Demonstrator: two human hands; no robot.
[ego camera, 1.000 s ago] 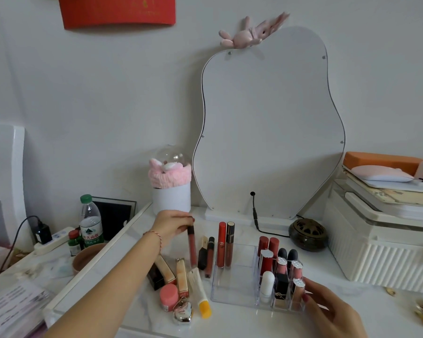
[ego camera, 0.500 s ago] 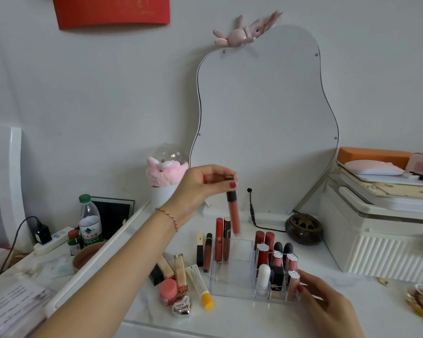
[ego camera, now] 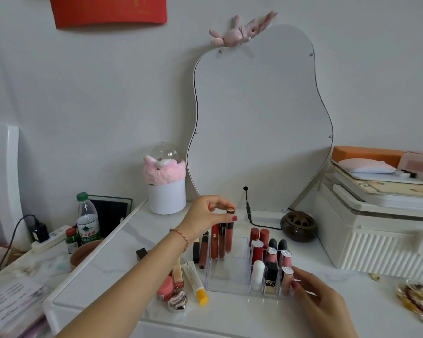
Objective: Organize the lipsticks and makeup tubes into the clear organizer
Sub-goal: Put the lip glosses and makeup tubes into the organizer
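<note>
Your left hand (ego camera: pixel 209 215) is pinched closed around the dark cap of a pink lip gloss tube (ego camera: pixel 229 236), thumb and fingertips meeting at the very top. The tube hangs upright from that grip, its lower end down inside the back-left corner of the clear organizer (ego camera: pixel 226 276). Right beside your left fingers, two more tall tubes (ego camera: pixel 217 240) stand upright at the organizer's back-left edge, touching the one you hold; whether they sit inside the wall or just outside it cannot be told.

Your right hand (ego camera: pixel 320 306) rests at the organizer's near right corner, fingers loosely curled with the tips against the clear wall, close to a silver-capped pink lipstick (ego camera: pixel 287 276). It grips nothing outright. Just left of those fingertips, the small slots hold a black lipstick (ego camera: pixel 271 276) and a white tube (ego camera: pixel 258 273), with more red and pink lipsticks (ego camera: pixel 259 240) standing in the rows behind.

The wide compartment between your two hands holds nothing besides the gloss.

Below your left wrist, several items lie loose on the white table (ego camera: pixel 122 279): a white tube with a yellow cap (ego camera: pixel 195 282), a gold tube (ego camera: pixel 177 273), a round pink jar (ego camera: pixel 165 287) and a silver heart case (ego camera: pixel 178 302). A dark gloss (ego camera: pixel 203 248) leans just outside the organizer's left wall.
</note>
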